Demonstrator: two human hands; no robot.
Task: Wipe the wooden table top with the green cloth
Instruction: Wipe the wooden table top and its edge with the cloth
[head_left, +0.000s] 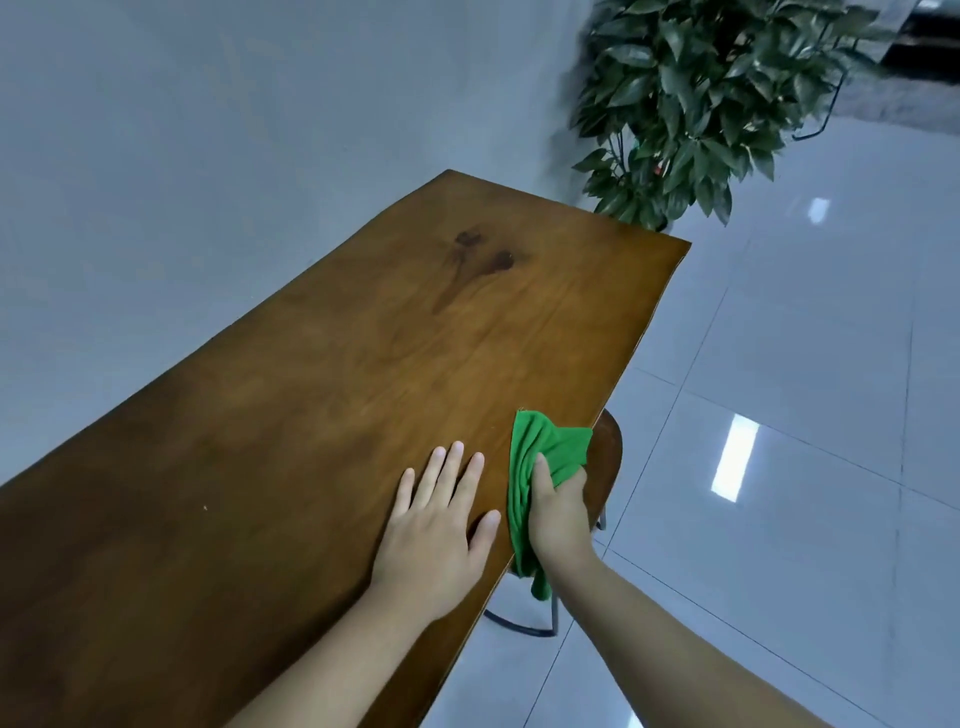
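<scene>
A long brown wooden table top (337, 374) runs from the lower left toward the upper middle, with a dark stain (478, 254) near its far end. My right hand (558, 512) grips a bunched green cloth (545, 447) at the table's right edge, and part of the cloth hangs below the edge. My left hand (441, 525) lies flat on the wood just left of the cloth, palm down with fingers spread, holding nothing.
A wooden stool (605, 457) with dark metal legs stands under the table's right edge, beside the cloth. A leafy potted plant (701, 104) stands past the far right corner. A grey wall borders the left side; glossy white floor tiles (805, 415) lie to the right.
</scene>
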